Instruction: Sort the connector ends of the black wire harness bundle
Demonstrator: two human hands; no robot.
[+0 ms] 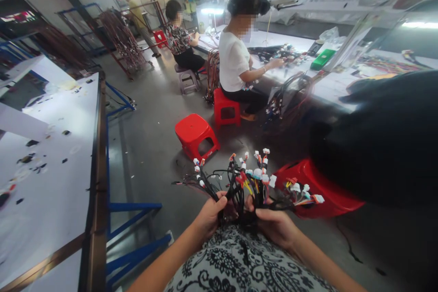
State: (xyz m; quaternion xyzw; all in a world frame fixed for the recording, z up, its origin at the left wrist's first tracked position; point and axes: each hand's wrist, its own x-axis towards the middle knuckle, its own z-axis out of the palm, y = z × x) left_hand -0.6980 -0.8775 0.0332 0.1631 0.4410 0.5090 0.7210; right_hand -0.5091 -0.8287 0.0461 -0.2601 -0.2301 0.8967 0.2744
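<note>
A bundle of black wire harnesses [236, 191] is held in front of my waist, its ends fanning out away from me. Small white connectors [257, 174] tip the branches, with red, yellow and orange wires among them. My left hand [212, 213] is closed round the left part of the bundle, thumb on top. On the right part, my right hand [275, 223] grips the black cables with its thumb laid across them. Some branches spread left past my left hand, others stick out to the right over a red stool. The lower part of the bundle is hidden against my patterned clothing.
A red stool [195, 134] stands ahead on the grey floor; another red stool [308, 191] is close on the right, beside a dark blurred shape. At left runs a white table [61, 164] with blue legs. People sit working along the white bench [337, 89].
</note>
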